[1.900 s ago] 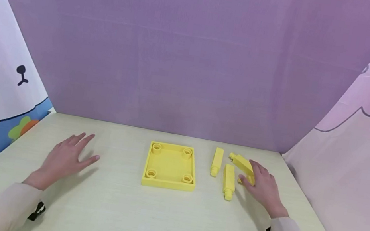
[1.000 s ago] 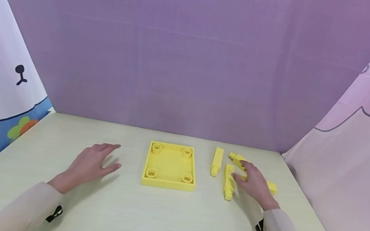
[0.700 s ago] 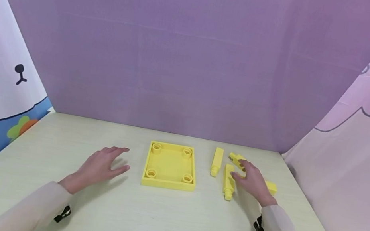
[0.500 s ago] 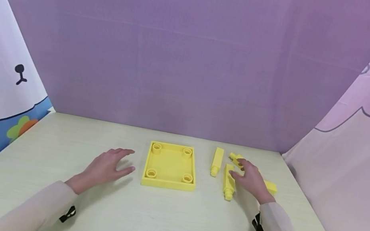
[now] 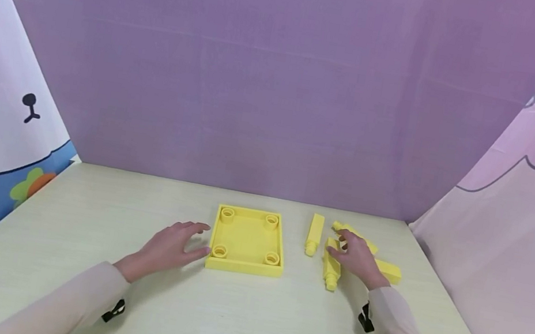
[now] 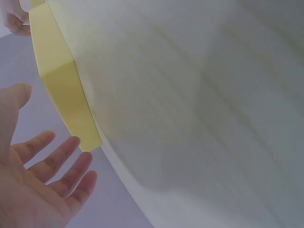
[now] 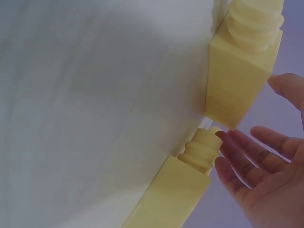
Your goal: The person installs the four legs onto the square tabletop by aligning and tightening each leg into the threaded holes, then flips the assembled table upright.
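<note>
My right hand (image 5: pixel 360 261), thumb and fingers apart, is just right of the nearest yellow peg (image 5: pixel 331 270), whose long axis runs toward me, threaded end nearest; my left hand (image 5: pixel 165 247), likewise spread, is farther, beside the square base (image 5: pixel 243 267).

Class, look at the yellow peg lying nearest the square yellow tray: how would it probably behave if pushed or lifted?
The yellow peg looks like moulded plastic with straight edges, so it would probably stay stiff when lifted. Resting on a flat side, it seems likelier to slide across the table than roll. Its smooth faces may be slightly slippery.
</note>
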Available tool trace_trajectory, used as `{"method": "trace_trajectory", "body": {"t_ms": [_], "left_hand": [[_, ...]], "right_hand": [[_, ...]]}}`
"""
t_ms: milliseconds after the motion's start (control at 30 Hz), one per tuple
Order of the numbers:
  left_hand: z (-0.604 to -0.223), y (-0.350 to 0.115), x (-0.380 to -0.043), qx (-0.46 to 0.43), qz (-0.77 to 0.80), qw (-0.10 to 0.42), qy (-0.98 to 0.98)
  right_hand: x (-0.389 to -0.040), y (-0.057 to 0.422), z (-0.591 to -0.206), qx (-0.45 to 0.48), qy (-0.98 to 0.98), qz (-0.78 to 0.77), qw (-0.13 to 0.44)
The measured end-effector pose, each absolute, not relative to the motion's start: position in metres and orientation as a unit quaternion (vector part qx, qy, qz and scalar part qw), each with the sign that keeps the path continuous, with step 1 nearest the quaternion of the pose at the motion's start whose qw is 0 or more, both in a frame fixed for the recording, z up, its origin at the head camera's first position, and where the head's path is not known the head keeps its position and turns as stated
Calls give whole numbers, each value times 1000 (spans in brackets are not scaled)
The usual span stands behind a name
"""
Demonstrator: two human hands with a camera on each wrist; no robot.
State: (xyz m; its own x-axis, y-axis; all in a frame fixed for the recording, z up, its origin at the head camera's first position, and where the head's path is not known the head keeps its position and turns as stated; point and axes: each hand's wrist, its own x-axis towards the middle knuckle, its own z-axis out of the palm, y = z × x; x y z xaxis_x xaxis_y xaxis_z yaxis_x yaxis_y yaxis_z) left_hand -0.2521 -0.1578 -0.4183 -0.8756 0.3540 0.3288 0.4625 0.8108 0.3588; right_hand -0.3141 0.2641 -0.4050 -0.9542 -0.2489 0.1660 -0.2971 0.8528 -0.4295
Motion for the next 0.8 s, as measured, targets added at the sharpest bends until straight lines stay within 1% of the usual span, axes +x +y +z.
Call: {"method": "trace_trajectory", "body": {"t_ms": [433, 800], "left_hand": [[-420, -148, -253, -242, -232, 101, -937], [-422, -146, -255, -262, -228, 85, -934]], "right_hand": [[-319, 260, -411, 132, -963, 233, 38], [-323, 255, -413, 128, -968, 211, 51]]}}
